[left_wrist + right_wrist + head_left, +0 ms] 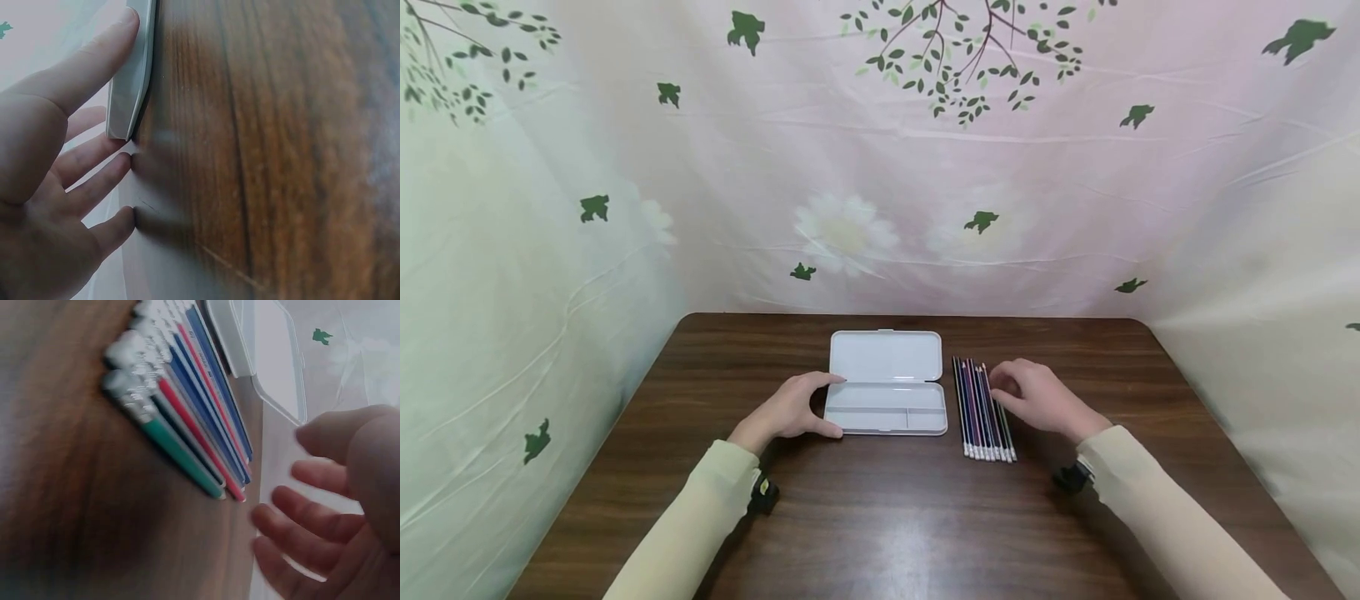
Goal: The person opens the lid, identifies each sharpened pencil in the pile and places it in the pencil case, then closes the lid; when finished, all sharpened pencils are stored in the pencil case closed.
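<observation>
An open white pencil case [867, 419] lies on the table, its lid [886, 355] folded back and its tray divided into compartments. My left hand [790, 407] holds the case's left end, thumb along the front edge and index finger near the hinge. In the left wrist view, the other fingers [115, 228] reach down by the case's corner. To the right of the case, several pencils [976, 417] lie side by side, white eraser ends toward me. My right hand [1036, 395] hovers beside their far right part, fingers loosely bent with nothing between them; the right wrist view shows a green pencil [178, 456] outermost.
The brown wooden table [880, 517] has a back edge just beyond the case. A printed cloth [887, 167] with leaves and flowers hangs behind and on both sides. A dark wrist device [764, 493] sits at each cuff.
</observation>
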A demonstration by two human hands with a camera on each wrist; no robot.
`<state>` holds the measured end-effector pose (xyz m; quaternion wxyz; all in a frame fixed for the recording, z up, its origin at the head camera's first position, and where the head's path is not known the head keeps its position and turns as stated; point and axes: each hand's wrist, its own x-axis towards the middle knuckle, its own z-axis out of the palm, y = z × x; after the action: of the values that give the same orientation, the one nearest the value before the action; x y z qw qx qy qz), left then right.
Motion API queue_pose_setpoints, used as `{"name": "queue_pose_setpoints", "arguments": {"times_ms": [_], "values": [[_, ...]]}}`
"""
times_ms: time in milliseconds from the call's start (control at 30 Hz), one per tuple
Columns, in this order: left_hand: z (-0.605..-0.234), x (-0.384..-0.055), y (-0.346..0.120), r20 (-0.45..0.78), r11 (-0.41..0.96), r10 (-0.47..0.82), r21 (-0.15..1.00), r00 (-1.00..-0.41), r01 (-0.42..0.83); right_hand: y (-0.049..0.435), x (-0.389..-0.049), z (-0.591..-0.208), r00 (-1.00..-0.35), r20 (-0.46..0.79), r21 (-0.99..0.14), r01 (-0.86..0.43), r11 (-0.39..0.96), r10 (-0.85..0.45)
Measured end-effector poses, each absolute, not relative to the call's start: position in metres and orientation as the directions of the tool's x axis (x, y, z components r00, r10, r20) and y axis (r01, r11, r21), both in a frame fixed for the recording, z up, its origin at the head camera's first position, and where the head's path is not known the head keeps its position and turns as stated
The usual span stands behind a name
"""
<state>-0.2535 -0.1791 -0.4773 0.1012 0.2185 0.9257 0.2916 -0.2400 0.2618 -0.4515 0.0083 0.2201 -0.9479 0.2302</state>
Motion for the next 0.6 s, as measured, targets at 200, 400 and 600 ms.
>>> {"name": "queue_pose_setpoints", "arguments": {"times_ms": [200, 400, 600], "values": [[-0.478, -0.254, -0.179, -0.075, 0.740, 0.450, 0.589, -0.890, 0.324, 0.274, -0.229, -0.456, -0.899, -0.036, -0.494, -0.365, 0.789, -0.438], [-0.476, -0.254, -0.179, -0.091, 0.741, 0.436, 0.601, -0.895, 0.300, 0.280, -0.225, -0.466, -0.897, -0.047, -0.504, -0.358, 0.786, -0.439], [-0.476, -0.255, -0.178, -0.082, 0.737, 0.443, 0.601, -0.893, 0.311, 0.281, -0.226, -0.471, -0.905, -0.033, -0.494, -0.353, 0.795, -0.423]]}}
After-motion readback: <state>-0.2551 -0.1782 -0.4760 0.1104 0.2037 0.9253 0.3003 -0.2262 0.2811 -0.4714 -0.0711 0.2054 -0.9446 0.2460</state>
